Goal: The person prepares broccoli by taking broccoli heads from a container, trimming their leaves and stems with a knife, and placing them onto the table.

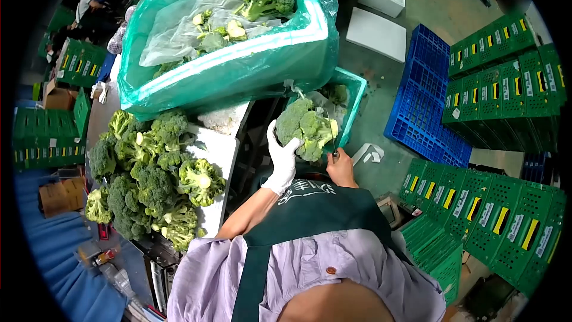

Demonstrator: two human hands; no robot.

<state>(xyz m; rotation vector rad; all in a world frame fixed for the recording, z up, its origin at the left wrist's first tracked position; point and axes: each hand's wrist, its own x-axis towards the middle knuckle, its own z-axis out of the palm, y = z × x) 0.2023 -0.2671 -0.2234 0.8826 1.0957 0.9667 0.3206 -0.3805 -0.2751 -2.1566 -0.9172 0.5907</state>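
Observation:
My left hand [282, 160], in a white glove, is closed round a head of broccoli [302, 126] held up in front of the apron. The broccoli's pale cut stem points to the right. My bare right hand [341, 170] is closed round the dark handle of a knife [336, 156], just below the stem; most of the blade is hard to make out. Behind the held broccoli is a green-lined bin [356, 90] with broccoli pieces in it. To the left, a pile of broccoli heads [156, 185] lies on and beside a white board [215, 143].
A large crate lined with green plastic [238, 62] holds broccoli and trimmings ahead. Right of me stand a blue pallet [417, 101] and stacked green crates [500, 95]. A white foam lid [376, 34] lies on the floor. Another person [88, 3] is at the far left.

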